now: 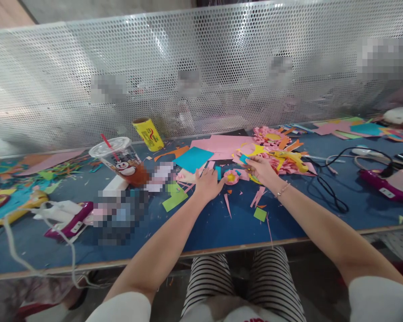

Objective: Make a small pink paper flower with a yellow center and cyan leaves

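My left hand (207, 184) lies palm down on the table, fingers apart, its thumb beside a small pink paper flower (231, 177) with a yellow centre. A small blue paper piece (218, 172) shows between its fingers and thumb. Raised a little to the right, my right hand (262, 171) pinches another small blue piece of paper (244, 159). Beyond the hands are a blue paper sheet (194, 159) and pink sheets (226, 145). Pink fringed paper flowers (270, 135) and yellow-handled scissors (290, 160) lie past my right hand.
A lidded drink cup (129, 167) with a red straw and a yellow tube (148, 134) stand at left. Purple-and-white glue guns (70, 221) with cords lie on both sides. Green paper scraps (174, 197) are near the left forearm. A perforated metal screen (221, 67) bounds the back.
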The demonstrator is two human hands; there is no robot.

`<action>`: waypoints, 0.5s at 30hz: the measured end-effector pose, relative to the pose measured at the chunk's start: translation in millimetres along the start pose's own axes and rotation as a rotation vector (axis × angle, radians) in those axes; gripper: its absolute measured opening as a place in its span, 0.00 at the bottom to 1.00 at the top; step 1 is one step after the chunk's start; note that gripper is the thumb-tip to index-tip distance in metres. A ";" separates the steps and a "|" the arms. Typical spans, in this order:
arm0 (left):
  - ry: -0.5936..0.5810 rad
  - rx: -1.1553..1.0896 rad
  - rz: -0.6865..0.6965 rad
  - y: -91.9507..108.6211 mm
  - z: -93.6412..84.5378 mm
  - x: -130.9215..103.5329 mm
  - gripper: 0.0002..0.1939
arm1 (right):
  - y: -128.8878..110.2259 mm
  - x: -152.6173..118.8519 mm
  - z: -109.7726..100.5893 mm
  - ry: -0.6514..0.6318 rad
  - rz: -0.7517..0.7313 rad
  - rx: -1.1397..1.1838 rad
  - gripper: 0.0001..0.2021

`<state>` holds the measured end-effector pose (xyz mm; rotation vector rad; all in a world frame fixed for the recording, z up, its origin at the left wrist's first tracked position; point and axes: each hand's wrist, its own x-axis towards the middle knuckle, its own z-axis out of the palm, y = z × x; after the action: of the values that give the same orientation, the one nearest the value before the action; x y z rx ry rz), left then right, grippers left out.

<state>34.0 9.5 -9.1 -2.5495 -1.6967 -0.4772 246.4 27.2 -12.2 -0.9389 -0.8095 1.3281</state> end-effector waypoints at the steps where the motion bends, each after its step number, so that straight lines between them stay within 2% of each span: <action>1: 0.023 0.025 -0.021 -0.5 -0.8 0.1 0.22 | -0.2 0.1 0.0 0.004 0.000 -0.002 0.16; 4: 0.076 0.026 0.020 0.6 -1.2 2.1 0.21 | -1.2 0.4 0.2 0.011 -0.007 -0.002 0.16; 8: 0.026 -0.123 0.193 5.2 8.8 8.6 0.24 | -0.7 0.8 0.9 -0.001 -0.022 -0.003 0.16; 12: -0.077 -0.279 0.168 4.6 24.5 18.0 0.24 | 2.5 1.2 1.1 -0.022 -0.018 -0.006 0.16; 15: -0.039 -0.376 0.140 2.9 29.3 22.5 0.23 | 5.4 1.1 1.2 -0.030 0.002 -0.025 0.15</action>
<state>51.3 34.4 -30.3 -2.9254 -1.5494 -0.8090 243.1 28.4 -16.6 -0.9411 -0.8498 1.3389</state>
